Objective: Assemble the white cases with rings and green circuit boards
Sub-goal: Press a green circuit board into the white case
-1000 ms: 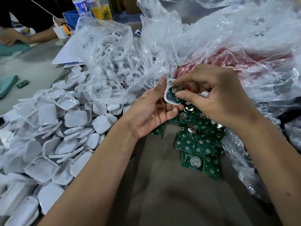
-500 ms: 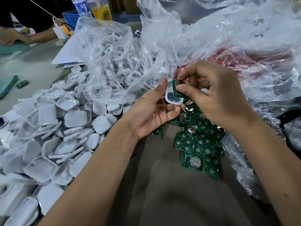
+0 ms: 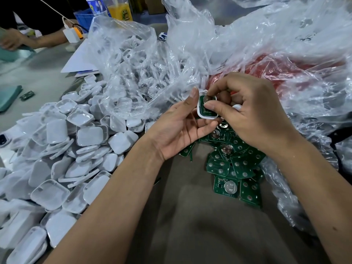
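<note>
Head view shows my left hand (image 3: 179,130) curled around a white case (image 3: 206,116), thumb up along its near-left edge and fingers cupped beneath it. My right hand (image 3: 253,115) pinches a green circuit board (image 3: 204,103) between thumb and forefinger, the board lying inside the case with a round silver cell on its upper part. Something small and white (image 3: 237,107) is tucked against my right palm; what it is I cannot tell.

Just below the case, a heap of green circuit boards (image 3: 234,168) lies on the grey-brown counter (image 3: 190,216), some face up with silver cells, others showing small round pads. Well to the left of the case spreads a large pile of white case shells (image 3: 62,149), many open side up. Behind the case, crumpled clear plastic bags (image 3: 144,60) hold more white parts, and to the right of it clear plastic covers something red (image 3: 285,71).

Far beyond the case on the left, another person's arm (image 3: 36,40) rests on the counter near a white charger (image 3: 71,34), a sheet of paper (image 3: 80,60), a blue crate (image 3: 83,18) and a bottle of orange drink (image 3: 120,8).
</note>
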A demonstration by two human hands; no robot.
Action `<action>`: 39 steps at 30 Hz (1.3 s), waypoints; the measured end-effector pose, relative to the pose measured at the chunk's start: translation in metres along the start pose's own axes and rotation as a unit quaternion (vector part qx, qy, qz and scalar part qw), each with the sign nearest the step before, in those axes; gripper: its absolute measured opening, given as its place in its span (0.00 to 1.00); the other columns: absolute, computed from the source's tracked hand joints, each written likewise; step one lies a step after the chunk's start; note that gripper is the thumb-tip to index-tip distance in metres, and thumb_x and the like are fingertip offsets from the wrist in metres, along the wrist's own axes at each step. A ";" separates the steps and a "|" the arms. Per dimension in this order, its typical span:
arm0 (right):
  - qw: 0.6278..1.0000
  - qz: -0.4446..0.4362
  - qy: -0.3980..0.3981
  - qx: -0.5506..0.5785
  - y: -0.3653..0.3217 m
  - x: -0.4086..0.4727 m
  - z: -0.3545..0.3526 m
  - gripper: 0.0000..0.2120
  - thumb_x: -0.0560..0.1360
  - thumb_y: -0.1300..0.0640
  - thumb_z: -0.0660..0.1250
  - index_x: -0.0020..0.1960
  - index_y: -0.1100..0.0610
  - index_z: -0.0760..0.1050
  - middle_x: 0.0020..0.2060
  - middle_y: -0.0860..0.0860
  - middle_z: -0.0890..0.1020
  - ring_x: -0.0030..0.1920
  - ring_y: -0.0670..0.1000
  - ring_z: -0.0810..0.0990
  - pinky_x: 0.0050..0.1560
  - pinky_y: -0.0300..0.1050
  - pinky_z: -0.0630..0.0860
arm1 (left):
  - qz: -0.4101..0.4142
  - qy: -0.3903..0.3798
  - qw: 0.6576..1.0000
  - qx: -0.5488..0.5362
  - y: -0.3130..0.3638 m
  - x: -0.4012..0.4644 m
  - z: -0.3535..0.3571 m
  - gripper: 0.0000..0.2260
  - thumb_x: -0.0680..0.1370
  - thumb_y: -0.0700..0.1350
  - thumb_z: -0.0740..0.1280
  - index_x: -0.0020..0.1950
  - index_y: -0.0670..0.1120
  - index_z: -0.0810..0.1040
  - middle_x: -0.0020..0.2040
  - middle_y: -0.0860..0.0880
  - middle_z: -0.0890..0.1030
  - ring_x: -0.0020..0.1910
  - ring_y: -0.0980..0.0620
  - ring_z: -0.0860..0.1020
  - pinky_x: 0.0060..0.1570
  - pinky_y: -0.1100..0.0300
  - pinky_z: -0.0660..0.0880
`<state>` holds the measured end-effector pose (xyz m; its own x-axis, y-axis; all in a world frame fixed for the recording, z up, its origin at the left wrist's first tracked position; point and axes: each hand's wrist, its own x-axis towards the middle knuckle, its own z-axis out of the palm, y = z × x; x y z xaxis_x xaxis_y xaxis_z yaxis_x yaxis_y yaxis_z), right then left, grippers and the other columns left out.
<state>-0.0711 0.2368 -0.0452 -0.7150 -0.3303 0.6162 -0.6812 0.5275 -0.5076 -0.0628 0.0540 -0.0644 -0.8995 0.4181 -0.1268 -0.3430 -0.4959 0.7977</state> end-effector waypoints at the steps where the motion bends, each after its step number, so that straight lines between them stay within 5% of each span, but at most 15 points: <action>1: 1.000 0.000 0.001 0.000 0.000 0.000 0.000 0.08 0.76 0.58 0.77 0.51 0.61 0.83 0.38 0.53 0.79 0.38 0.52 0.78 0.40 0.51 0.79 | 0.000 0.000 1.000 0.000 0.000 0.000 0.000 0.17 0.80 0.54 0.65 0.52 0.41 0.86 0.48 0.43 0.85 0.44 0.49 0.84 0.44 0.60 0.83; 17: 1.000 0.008 0.009 0.000 -0.004 0.000 -0.002 0.09 0.74 0.57 0.79 0.51 0.60 0.84 0.36 0.51 0.79 0.37 0.49 0.77 0.39 0.42 0.77 | 0.000 -0.020 1.000 -0.014 0.000 0.000 -0.003 0.18 0.76 0.52 0.68 0.55 0.40 0.84 0.50 0.43 0.86 0.46 0.49 0.86 0.46 0.59 0.83; 22: 0.999 0.023 0.040 0.026 -0.007 -0.001 -0.003 0.10 0.73 0.54 0.81 0.50 0.58 0.86 0.34 0.49 0.80 0.33 0.38 0.73 0.37 0.31 0.70 | 0.005 -0.054 0.997 -0.047 0.000 0.000 -0.005 0.17 0.74 0.52 0.71 0.55 0.40 0.85 0.53 0.43 0.86 0.49 0.49 0.86 0.48 0.59 0.83; 33: 0.991 0.036 0.088 0.092 -0.014 -0.003 -0.001 0.17 0.70 0.52 0.83 0.47 0.61 0.80 0.34 0.53 0.82 0.33 0.48 0.81 0.34 0.46 0.80 | 0.021 -0.074 0.993 -0.092 0.001 0.000 -0.006 0.27 0.64 0.50 0.82 0.59 0.39 0.83 0.53 0.40 0.85 0.49 0.46 0.86 0.45 0.56 0.84; 39: 0.992 0.007 0.092 0.087 -0.015 -0.003 -0.001 0.15 0.72 0.54 0.82 0.52 0.61 0.83 0.32 0.52 0.79 0.31 0.45 0.77 0.35 0.38 0.75 | 0.027 -0.073 0.993 -0.093 0.002 -0.002 -0.004 0.25 0.62 0.48 0.83 0.54 0.39 0.86 0.51 0.39 0.86 0.49 0.46 0.86 0.45 0.55 0.84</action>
<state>-0.0586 0.2304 -0.0393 -0.6941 -0.1665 0.7003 -0.7000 0.3831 -0.6027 -0.0633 0.0491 -0.0647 -0.8742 0.4854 0.0104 -0.3509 -0.6465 0.6774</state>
